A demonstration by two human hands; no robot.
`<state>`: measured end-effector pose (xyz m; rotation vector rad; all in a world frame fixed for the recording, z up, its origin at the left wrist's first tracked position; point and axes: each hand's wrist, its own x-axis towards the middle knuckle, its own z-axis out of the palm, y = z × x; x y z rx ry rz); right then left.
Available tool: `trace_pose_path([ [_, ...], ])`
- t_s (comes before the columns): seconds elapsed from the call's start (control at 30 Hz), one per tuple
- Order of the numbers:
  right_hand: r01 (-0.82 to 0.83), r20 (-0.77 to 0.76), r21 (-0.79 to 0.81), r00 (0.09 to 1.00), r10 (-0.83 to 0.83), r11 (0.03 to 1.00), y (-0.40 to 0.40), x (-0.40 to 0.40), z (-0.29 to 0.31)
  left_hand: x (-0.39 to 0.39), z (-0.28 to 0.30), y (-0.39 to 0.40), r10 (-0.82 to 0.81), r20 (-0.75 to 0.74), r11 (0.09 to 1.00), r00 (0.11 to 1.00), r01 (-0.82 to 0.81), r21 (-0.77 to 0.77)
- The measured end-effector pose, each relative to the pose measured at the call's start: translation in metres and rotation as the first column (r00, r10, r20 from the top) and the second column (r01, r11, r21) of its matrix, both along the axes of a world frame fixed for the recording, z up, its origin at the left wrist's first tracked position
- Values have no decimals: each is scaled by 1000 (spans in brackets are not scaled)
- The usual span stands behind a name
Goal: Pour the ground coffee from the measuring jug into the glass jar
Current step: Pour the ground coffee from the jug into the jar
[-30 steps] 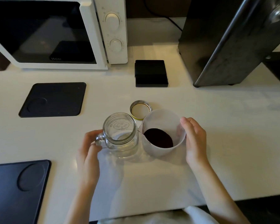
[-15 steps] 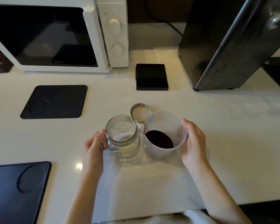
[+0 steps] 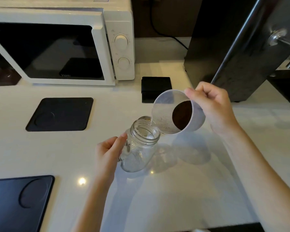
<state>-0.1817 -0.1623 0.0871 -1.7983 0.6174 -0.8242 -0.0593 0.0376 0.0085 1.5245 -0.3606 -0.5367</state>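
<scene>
The right hand [image 3: 214,108] gripped the translucent plastic measuring jug [image 3: 176,113], tilted, spout just above the clear glass jar [image 3: 139,148]. Dark ground coffee [image 3: 182,117] remained inside. The left hand [image 3: 109,151] grasped the tilted jar's handle.

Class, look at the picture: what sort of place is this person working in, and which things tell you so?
Most likely a kitchen counter or home coffee corner. A microwave stands on the white counter, and a jug of ground coffee is tilted over a glass jar.
</scene>
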Motion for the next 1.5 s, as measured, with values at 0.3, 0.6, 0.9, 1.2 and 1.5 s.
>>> trace_pose_path([
  [0.3, -182, -176, -506, 979, 105, 843, 12, 25, 29, -15, 13, -12, -3, 123, 992, 992, -12, 124],
  [0.6, -239, -241, -699, 966, 92, 674, 25, 31, 37, -18, 14, -13, 44, 70, 993, 997, -52, 111],
  [0.9, -247, -260, -764, 963, 66, 596, 30, 34, 40, -21, 15, -18, 35, 65, 991, 997, -43, 127],
  [1.2, -248, -266, -757, 962, 61, 605, 32, 37, 41, -18, 12, -19, 32, 61, 991, 998, -39, 129],
  [1.5, -230, -248, -788, 968, 48, 571, 32, 39, 42, -15, 12, -23, 26, 38, 989, 999, -31, 143],
])
